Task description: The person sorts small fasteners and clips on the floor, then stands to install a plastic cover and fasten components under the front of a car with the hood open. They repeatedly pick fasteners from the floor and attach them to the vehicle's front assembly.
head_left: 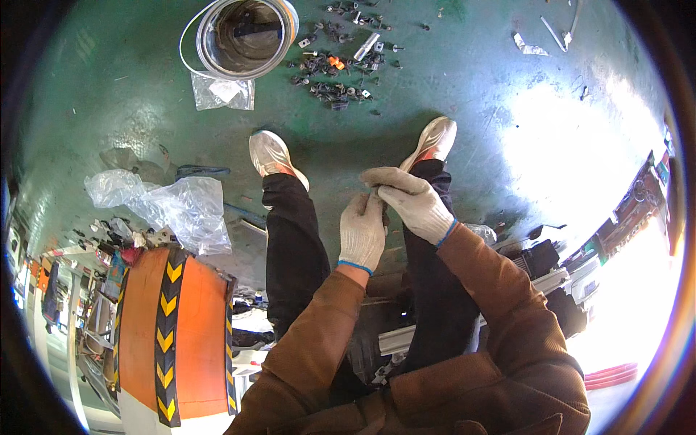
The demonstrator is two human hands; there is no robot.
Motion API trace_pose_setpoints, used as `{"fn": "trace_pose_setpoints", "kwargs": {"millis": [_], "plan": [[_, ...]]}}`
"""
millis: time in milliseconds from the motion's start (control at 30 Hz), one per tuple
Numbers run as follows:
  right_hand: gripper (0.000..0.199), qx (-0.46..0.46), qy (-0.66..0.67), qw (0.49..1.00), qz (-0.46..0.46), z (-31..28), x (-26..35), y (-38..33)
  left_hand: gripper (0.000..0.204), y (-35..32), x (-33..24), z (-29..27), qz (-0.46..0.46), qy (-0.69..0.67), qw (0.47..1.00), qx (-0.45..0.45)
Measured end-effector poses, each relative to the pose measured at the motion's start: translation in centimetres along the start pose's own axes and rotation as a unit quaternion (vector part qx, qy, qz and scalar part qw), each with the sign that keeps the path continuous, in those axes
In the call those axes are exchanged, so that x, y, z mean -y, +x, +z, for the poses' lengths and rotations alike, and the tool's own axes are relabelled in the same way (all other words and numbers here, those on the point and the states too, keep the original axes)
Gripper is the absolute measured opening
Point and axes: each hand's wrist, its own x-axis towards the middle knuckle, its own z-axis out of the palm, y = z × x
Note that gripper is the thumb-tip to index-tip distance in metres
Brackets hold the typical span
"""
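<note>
My left hand (362, 230) and my right hand (415, 199), both in white knit gloves with blue cuffs, meet in front of me above the floor between my shoes. Their fingertips are pinched together around something small and dark, mostly hidden by the gloves, so its kind does not show. Beyond my feet a loose pile of small dark screws, clips and fasteners (337, 92) lies on the green floor. An orange piece (336, 63) and a silver metal tube (367, 46) lie among them.
A metal bucket (203, 45) with a wire handle stands left of the pile, beside a small clear bag (230, 94). Clear plastic sheeting (190, 210) lies left of my leg, near an orange panel (139, 319) with black-and-yellow chevron strips. Scraps (533, 48) lie far right.
</note>
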Motion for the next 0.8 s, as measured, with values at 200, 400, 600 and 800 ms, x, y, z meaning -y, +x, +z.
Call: {"fn": "trace_pose_setpoints", "kwargs": {"millis": [200, 400, 600, 800], "plan": [[0.036, 0.018, -0.069, 0.994, 0.083, 1.4, 0.1, 3.2, 0.030, 0.3, 0.9, 0.8, 0.003, -0.158, 0.987, 0.006], [0.036, -0.038, -0.104, 0.983, 0.148, -0.1, -3.7, 8.4, 0.029, 0.2, 0.9, 0.6, -0.050, -0.060, 0.997, 0.013], [0.032, -0.115, -0.462, 0.875, 0.084, -3.0, -9.7, 15.2, 0.036, 0.0, 1.3, 0.5, -0.036, -0.049, 0.998, 0.028], [0.036, -0.092, -0.500, 0.861, -0.001, -2.0, -9.3, 20.3, 0.039, 0.4, 1.6, -0.1, -0.030, -0.041, 0.999, 0.019]]}}
